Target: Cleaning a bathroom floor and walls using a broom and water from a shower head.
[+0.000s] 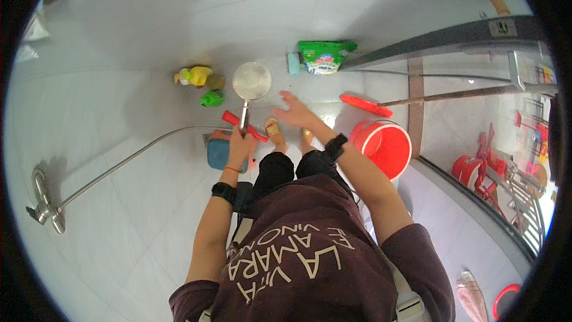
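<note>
The left hand (240,145) was wrapped around the silver handle of a round shower head (251,81). It held the handle low, maybe so that the wide round part could reach out ahead. The shower head was over the floor, in front of the person's feet, with the round part well past the fingers. A bendy metal hose (137,158) came from the wall tap (47,209) toward that hand. It made a loose curve, which likely gave the arm room to move.

The right hand (298,113) held nothing. Its fingers were spread out in the air, near the shower head but not touching it.

A red strip (258,136) showed behind the handle — I could not tell what it was. A yellow bottle (199,76) and a green bottle (212,98) were near the wall, perhaps to be out of the way. A green bag (316,53) was just beside a small blue thing (294,64). On the right was a red bucket (387,149) with its open top facing up — good for holding water, I think.
</note>
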Tool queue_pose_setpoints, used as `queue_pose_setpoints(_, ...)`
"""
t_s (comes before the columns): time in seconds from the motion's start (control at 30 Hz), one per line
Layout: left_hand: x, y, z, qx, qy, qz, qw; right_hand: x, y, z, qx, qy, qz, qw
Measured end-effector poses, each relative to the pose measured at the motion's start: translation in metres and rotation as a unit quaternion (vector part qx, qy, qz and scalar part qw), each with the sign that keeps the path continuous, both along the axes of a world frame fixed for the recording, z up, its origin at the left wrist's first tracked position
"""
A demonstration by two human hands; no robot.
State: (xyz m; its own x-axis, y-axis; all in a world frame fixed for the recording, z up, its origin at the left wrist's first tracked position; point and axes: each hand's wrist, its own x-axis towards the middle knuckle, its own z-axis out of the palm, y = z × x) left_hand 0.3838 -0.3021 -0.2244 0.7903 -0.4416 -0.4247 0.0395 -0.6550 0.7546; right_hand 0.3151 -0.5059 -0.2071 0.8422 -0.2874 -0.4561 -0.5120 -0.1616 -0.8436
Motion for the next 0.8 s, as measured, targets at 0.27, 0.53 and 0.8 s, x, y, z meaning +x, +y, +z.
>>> queue_pose_setpoints(0.27, 0.008, 0.014, 0.0, 0.055, -0.029, 0.056, 0.997, -0.229, -0.238, -0.034, -0.363, 0.151, -0.187, 0.9)
queue_pose_setpoints(0.53, 0.014, 0.024, -0.005, 0.017, 0.027, 0.112, 0.993, -0.308, -0.326, 0.048, 0.15, -0.139, -0.655, 0.727)
queue_pose_setpoints(0.8, 0.016, -0.01, 0.027, -0.059, 0.097, 0.127, 0.985, -0.319, -0.317, 0.031, 0.059, -0.023, -0.745, 0.664)
